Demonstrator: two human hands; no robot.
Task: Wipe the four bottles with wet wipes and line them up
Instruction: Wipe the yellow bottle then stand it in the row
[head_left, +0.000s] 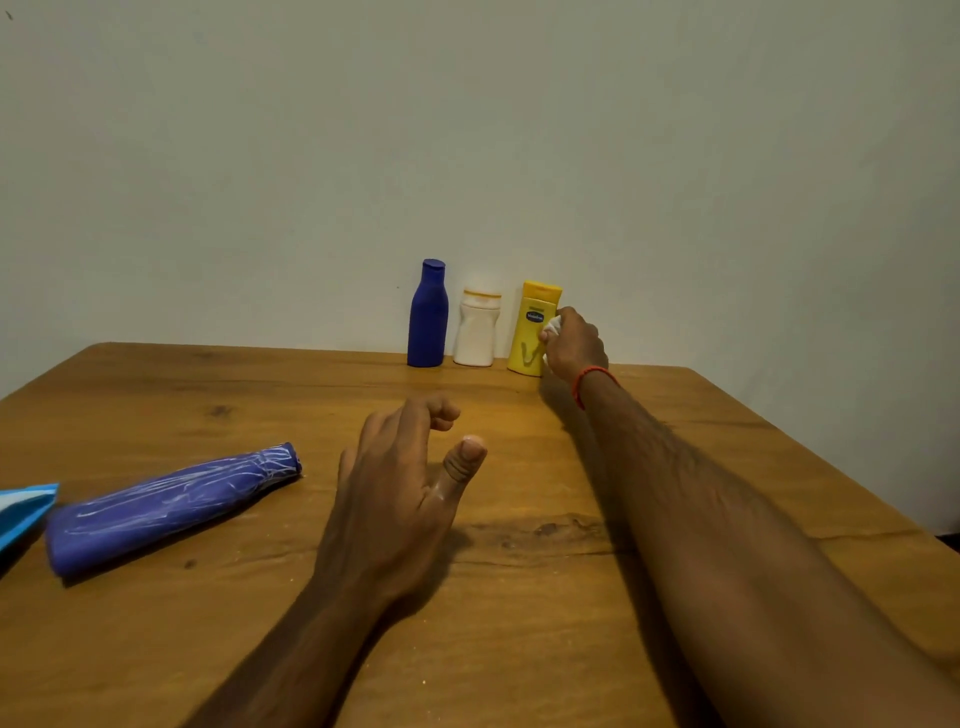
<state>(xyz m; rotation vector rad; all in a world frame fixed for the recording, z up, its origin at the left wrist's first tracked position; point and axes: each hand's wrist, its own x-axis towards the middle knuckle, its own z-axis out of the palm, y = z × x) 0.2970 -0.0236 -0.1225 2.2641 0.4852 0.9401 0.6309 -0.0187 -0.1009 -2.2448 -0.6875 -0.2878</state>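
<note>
Your right hand (574, 345) is stretched out to the far edge of the table (519, 597), fingers curled around a crumpled white wet wipe (552, 327) and pressing it against the right side of the yellow bottle (532, 332). A thin red band (592, 382) circles that wrist. Your left hand (400, 488) hovers low over the middle of the table with nothing in it: the thumb sticks out toward the right, and the fingers are loosely bent and slightly apart.

Three bottles stand upright in a row at the back of the table, close to the pale wall (467, 130). From left to right you have the dark blue bottle (428, 317), the tallest of the three, then the short white bottle (477, 330) just beside it, then the yellow one under your right hand. Small gaps separate them; none of them touch.

Well apart from that row, on the near left of the table, a fourth bottle, the purple bottle (166, 506), lies on its side with its narrow end pointing toward the back right. Pale streaks mark its surface. Just past its wide end, at the left edge of view, sits a light blue packet (23, 509), only partly visible.
</note>
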